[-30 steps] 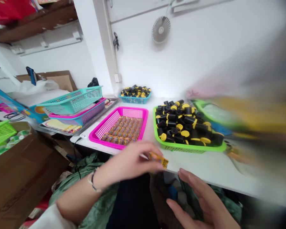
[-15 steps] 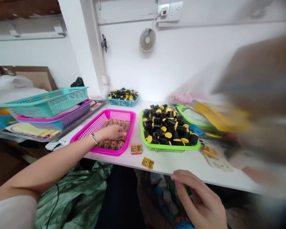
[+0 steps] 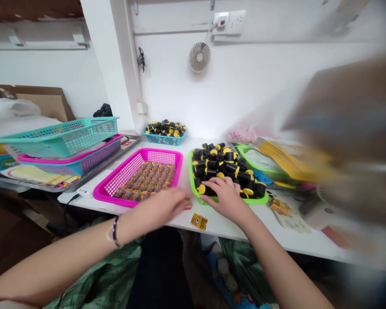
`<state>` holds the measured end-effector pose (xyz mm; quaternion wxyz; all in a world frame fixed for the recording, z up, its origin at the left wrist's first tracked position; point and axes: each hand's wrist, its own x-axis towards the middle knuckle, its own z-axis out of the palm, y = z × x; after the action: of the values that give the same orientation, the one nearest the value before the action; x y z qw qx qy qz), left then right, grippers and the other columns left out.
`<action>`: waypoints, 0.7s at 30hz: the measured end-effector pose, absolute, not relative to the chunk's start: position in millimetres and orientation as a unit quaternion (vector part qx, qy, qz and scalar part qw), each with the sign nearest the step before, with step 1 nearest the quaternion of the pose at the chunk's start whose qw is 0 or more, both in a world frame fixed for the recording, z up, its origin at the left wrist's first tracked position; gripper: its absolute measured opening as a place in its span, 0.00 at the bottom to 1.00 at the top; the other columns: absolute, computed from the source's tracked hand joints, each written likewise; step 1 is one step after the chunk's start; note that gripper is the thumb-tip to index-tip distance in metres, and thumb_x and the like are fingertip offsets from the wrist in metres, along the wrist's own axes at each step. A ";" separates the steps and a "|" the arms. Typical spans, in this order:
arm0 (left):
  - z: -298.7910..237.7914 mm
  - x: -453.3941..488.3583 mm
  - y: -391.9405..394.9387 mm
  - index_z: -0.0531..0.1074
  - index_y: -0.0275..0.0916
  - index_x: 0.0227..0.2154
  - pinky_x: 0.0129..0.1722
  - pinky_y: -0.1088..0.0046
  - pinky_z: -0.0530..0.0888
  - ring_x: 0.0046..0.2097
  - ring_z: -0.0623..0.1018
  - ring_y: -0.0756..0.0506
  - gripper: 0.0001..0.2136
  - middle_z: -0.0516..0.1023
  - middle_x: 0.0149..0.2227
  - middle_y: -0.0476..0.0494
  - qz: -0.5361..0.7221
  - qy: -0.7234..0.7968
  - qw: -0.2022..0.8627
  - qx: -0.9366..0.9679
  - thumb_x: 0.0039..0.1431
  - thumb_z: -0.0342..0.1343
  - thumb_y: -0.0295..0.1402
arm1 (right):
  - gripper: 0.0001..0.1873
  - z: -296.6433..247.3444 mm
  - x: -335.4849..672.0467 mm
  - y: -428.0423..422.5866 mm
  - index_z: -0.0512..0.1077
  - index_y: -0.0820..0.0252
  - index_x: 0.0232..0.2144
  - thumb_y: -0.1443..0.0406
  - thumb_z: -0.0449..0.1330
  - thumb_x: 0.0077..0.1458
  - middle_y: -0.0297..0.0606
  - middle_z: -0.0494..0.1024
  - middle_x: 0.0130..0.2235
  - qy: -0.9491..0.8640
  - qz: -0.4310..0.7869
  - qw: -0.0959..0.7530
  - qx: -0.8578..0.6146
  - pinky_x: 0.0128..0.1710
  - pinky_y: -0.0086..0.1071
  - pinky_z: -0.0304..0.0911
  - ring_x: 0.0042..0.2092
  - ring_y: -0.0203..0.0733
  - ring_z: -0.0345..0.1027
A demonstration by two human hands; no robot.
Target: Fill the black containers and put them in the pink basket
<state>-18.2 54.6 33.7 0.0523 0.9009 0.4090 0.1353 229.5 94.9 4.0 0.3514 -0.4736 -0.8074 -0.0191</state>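
Note:
My left hand (image 3: 172, 205), smeared by motion, hovers at the front right corner of the pink basket (image 3: 98, 190). It partly covers a small stack of orange labels (image 3: 188, 204), and whether its fingers hold anything is hidden. Rows of small labelled canisters (image 3: 148, 178) stand in the pink basket. Over the front of the green basket (image 3: 193, 171), my right hand (image 3: 227, 195) reaches into a heap of black canisters with yellow caps (image 3: 225, 163). Its thumb and fingers are apart around a black canister (image 3: 208, 191). A yellow label sheet (image 3: 199, 221) lies by the table's front edge.
A blue basket (image 3: 164, 139) of more black canisters stands at the back. Stacked baskets (image 3: 64, 139) sit on a metal tray at left. At right are yellow packaging (image 3: 279, 159), an orange label pack (image 3: 279, 207) and a large blurred brown shape (image 3: 350, 98).
My left hand has left the canisters in the pink basket and moved right and toward me. My right hand has gone from below the table's front edge up to the green basket.

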 end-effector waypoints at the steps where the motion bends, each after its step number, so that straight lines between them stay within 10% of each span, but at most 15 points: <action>1: 23.6 -8.0 43.6 0.74 0.44 0.56 0.55 0.71 0.75 0.52 0.82 0.45 0.14 0.83 0.52 0.44 0.123 0.379 0.057 0.915 0.73 0.50 0.33 | 0.13 2.4 227.0 94.9 0.80 0.51 0.44 0.56 0.68 0.57 0.45 0.83 0.46 -0.810 -0.015 0.348 -0.472 0.47 0.50 0.65 0.50 0.57 0.71; 8: -58.3 36.6 31.1 0.71 0.27 0.57 0.58 0.52 0.76 0.62 0.77 0.33 0.19 0.76 0.59 0.21 0.082 0.369 0.014 0.926 0.67 0.46 0.17 | 0.13 8.8 239.0 67.2 0.75 0.56 0.47 0.58 0.63 0.63 0.47 0.83 0.46 -0.765 -0.027 0.457 -0.453 0.47 0.50 0.69 0.48 0.54 0.74; 21: -39.8 36.2 37.8 0.74 0.37 0.41 0.45 0.68 0.82 0.42 0.86 0.43 0.05 0.85 0.40 0.40 0.251 0.399 0.241 0.848 0.67 0.54 0.26 | 0.15 -44.7 294.4 -92.9 0.76 0.53 0.49 0.67 0.68 0.59 0.41 0.83 0.44 -0.633 0.108 0.610 -0.465 0.45 0.33 0.76 0.46 0.44 0.78</action>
<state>36.2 37.8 -39.8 0.2405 0.8485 0.3992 0.2508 294.4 -92.9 -44.7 0.6098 -0.4652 -0.6325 0.1079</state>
